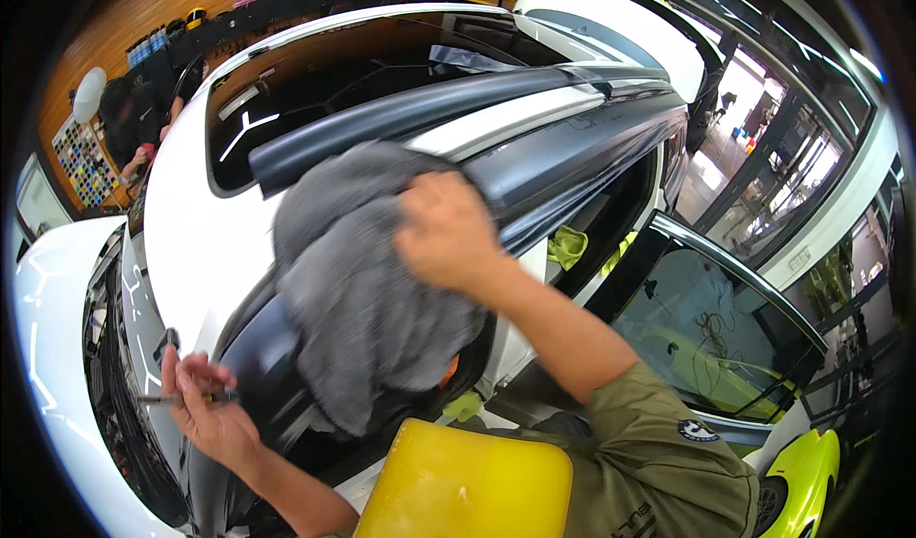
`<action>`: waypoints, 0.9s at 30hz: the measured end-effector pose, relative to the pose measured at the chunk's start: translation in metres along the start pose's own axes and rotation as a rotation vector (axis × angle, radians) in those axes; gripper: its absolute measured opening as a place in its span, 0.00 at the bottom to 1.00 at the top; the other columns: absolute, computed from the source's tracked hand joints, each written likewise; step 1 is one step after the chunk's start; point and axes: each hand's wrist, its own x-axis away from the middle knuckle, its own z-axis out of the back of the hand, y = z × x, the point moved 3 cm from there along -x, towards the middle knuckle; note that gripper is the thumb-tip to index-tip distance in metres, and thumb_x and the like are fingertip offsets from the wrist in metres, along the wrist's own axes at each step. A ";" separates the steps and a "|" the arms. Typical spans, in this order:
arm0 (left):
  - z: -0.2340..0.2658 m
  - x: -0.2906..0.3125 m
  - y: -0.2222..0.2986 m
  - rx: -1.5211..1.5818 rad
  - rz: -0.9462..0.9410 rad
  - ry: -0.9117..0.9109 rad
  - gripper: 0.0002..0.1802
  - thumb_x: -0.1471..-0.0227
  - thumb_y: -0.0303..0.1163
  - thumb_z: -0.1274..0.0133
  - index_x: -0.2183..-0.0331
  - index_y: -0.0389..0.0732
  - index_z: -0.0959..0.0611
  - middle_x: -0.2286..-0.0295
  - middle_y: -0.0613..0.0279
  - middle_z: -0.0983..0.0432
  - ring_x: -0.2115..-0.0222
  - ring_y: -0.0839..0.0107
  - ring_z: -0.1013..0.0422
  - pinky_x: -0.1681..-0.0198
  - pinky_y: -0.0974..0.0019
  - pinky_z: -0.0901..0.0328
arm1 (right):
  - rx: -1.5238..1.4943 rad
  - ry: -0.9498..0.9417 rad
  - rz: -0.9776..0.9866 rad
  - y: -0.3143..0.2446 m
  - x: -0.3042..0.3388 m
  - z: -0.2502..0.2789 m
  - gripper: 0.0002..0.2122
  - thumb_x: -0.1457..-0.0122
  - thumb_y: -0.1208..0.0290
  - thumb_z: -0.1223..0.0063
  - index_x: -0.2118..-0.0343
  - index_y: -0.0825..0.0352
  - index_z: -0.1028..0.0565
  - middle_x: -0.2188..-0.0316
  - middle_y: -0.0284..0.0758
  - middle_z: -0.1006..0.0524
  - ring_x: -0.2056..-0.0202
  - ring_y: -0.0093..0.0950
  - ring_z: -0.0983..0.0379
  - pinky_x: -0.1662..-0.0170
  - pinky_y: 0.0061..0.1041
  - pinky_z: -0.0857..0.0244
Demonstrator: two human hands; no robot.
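My right hand (447,228) is closed in a fist at the upper edge of a thick grey towel (372,280). The towel hangs in bulky folds beside a white car (186,214) and hides what lies behind it. My left hand (215,409), lower left, has its fingers curled around a slim pen-like tool (157,401), whose exact kind I cannot make out. A small black piece (168,344) shows at its fingertips. Dark grey film (572,147) covers the car's side roof rail and is wrinkled along its lower edge. A long roll of the film (382,118) lies along the windshield side.
An open car door (706,319) stands at the right, with green cloths (569,247) near the sill. A yellow panel (468,481) is close below me. At far left stands another person (134,123) by the raised white hood (67,338). A lime car (806,481) sits lower right.
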 end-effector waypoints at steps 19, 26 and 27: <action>-0.002 0.038 -0.022 0.001 0.171 -0.112 0.21 0.29 0.33 0.60 0.41 0.31 0.30 0.65 0.54 0.24 0.74 0.75 0.27 0.74 0.73 0.29 | 0.435 -0.040 -0.614 0.372 0.047 0.110 0.19 0.40 0.63 0.45 0.53 0.74 0.23 0.51 0.54 0.23 0.46 0.50 0.28 0.42 0.45 0.36; -0.009 0.038 -0.027 -0.001 0.152 -0.054 0.22 0.29 0.33 0.60 0.40 0.32 0.31 0.65 0.54 0.25 0.74 0.74 0.28 0.74 0.71 0.28 | -0.084 -0.171 0.067 -0.023 0.011 0.003 0.14 0.55 0.65 0.42 0.67 0.68 0.19 0.60 0.50 0.23 0.47 0.49 0.31 0.37 0.55 0.46; -0.011 0.037 -0.028 0.004 0.187 -0.106 0.21 0.29 0.32 0.60 0.40 0.31 0.30 0.65 0.56 0.26 0.70 0.76 0.29 0.67 0.72 0.30 | -0.132 -0.140 0.139 -0.052 0.014 -0.016 0.13 0.54 0.65 0.43 0.68 0.68 0.19 0.60 0.49 0.23 0.46 0.49 0.30 0.37 0.56 0.46</action>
